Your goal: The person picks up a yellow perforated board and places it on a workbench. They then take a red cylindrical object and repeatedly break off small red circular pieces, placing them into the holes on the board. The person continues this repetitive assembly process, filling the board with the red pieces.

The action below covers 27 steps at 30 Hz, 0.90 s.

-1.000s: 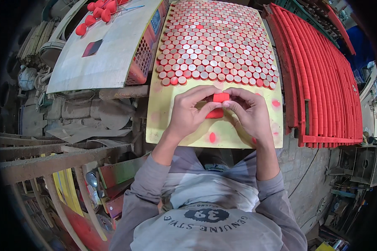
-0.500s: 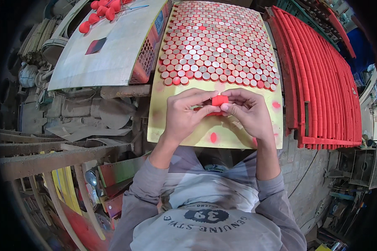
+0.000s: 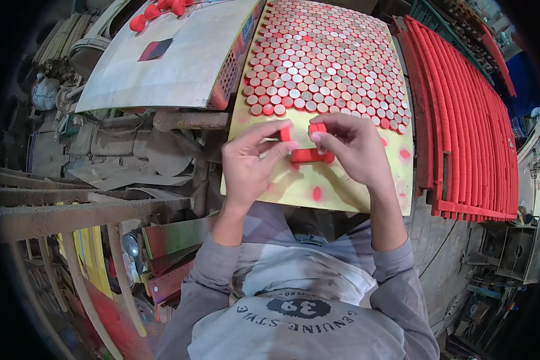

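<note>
The short stack of red round caps has split: left hand [image 3: 249, 165] pinches one red cap [image 3: 285, 133], right hand [image 3: 349, 147] another [image 3: 317, 128], above the yellow board's [image 3: 348, 192] near edge.

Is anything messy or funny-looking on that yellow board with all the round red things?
Mostly neat: the round red pieces sit in tidy rows. The odd bits are red paint blotches on the yellow board. The left hand and right hand each pinch a small red piece.

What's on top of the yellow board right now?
Rows of round red pieces cover the far part of the yellow board; the near strip is bare but for red spots. The hands hide part of it.
</note>
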Tool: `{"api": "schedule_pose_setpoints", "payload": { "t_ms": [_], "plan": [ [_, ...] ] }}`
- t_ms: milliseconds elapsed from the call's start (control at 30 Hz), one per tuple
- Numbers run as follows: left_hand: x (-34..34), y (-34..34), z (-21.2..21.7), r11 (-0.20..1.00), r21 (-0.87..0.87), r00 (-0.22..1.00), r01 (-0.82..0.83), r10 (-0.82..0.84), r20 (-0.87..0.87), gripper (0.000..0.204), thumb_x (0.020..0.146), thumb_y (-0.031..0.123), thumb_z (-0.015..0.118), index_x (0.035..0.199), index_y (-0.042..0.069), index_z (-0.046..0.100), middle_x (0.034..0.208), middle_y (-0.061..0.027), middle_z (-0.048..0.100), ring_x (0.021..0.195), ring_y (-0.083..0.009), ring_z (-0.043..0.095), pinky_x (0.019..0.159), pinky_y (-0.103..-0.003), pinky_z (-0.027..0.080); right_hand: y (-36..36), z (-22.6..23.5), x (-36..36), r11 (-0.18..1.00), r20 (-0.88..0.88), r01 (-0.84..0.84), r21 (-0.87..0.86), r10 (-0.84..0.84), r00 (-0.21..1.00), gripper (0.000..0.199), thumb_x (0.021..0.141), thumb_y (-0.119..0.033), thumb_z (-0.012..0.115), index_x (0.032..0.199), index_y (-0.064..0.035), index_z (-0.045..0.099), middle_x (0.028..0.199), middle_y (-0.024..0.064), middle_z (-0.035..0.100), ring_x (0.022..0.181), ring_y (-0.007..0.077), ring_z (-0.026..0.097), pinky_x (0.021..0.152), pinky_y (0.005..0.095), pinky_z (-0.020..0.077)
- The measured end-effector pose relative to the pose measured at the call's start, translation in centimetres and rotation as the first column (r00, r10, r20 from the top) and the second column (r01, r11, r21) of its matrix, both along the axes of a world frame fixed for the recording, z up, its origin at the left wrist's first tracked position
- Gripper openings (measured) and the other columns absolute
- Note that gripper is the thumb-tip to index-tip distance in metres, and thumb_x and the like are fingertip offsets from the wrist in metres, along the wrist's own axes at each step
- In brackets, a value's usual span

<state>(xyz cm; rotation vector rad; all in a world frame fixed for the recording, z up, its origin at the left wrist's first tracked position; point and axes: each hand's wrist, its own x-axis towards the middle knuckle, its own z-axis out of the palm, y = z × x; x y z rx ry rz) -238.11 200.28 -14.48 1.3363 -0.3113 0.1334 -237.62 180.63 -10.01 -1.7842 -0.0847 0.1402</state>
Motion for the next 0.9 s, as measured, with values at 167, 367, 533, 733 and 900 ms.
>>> {"api": "schedule_pose_setpoints", "payload": {
  "t_ms": [167,367,533,733,900],
  "plan": [
    [0.5,1.8,-1.2,0.990,0.054,0.990,-0.129,0.132,-0.052,0.030,0.084,-0.008,0.072,0.113,-0.007,0.065,0.107,-0.0120,0.068,0.096,-0.0154,0.068,0.085,-0.027,0.057,2.9,-1.7,3.3,0.833,0.307,0.095,-0.546,0.092,0.947,0.025,0.079,-0.003,0.073,0.104,-0.0013,0.072,0.094,0.0141,0.068,0.082,0.0250,0.068,0.075,0.0356,0.0556],
    [0.6,2.1,-1.7,0.965,0.254,0.977,-0.065,0.113,-0.179,0.027,0.082,-0.004,0.076,0.107,-0.005,0.065,0.099,-0.0088,0.070,0.089,-0.0127,0.068,0.082,-0.027,0.056,5.0,-3.7,4.4,0.738,0.369,0.218,-0.639,0.046,0.928,0.013,0.076,-0.003,0.072,0.088,0.0016,0.069,0.093,0.0178,0.066,0.086,0.0338,0.065,0.076,0.0440,0.0533],
    [1.4,1.8,-2.3,0.871,0.474,0.986,-0.131,0.165,-0.030,0.030,0.073,0.005,0.083,0.099,0.002,0.068,0.097,-0.0066,0.069,0.076,-0.0140,0.065,0.068,-0.028,0.052,2.7,-2.3,3.3,0.828,0.417,0.259,-0.497,-0.034,0.909,0.017,0.071,-0.004,0.076,0.082,0.0037,0.066,0.089,0.0171,0.066,0.077,0.0328,0.066,0.075,0.0428,0.0527],
    [1.9,1.7,-1.8,0.823,0.538,0.981,-0.180,0.190,0.038,0.031,0.076,0.007,0.082,0.105,0.002,0.072,0.084,-0.0008,0.064,0.075,-0.0087,0.052,0.068,-0.024,0.045,1.7,-3.4,2.7,0.780,0.267,0.229,-0.582,-0.084,0.960,0.024,0.068,-0.004,0.079,0.085,0.0050,0.066,0.088,0.0190,0.066,0.081,0.0326,0.068,0.074,0.0419,0.0533],
    [1.7,1.2,-2.5,0.834,0.510,0.973,-0.209,0.231,0.021,0.030,0.073,0.006,0.082,0.102,0.003,0.072,0.087,-0.0042,0.067,0.073,-0.0128,0.057,0.066,-0.027,0.047,2.4,-4.4,2.9,0.795,0.326,0.275,-0.541,-0.103,0.940,0.023,0.071,-0.001,0.078,0.088,0.0055,0.064,0.074,0.0153,0.069,0.066,0.0214,0.068,0.063,0.0323,0.0545]
  ]
}}
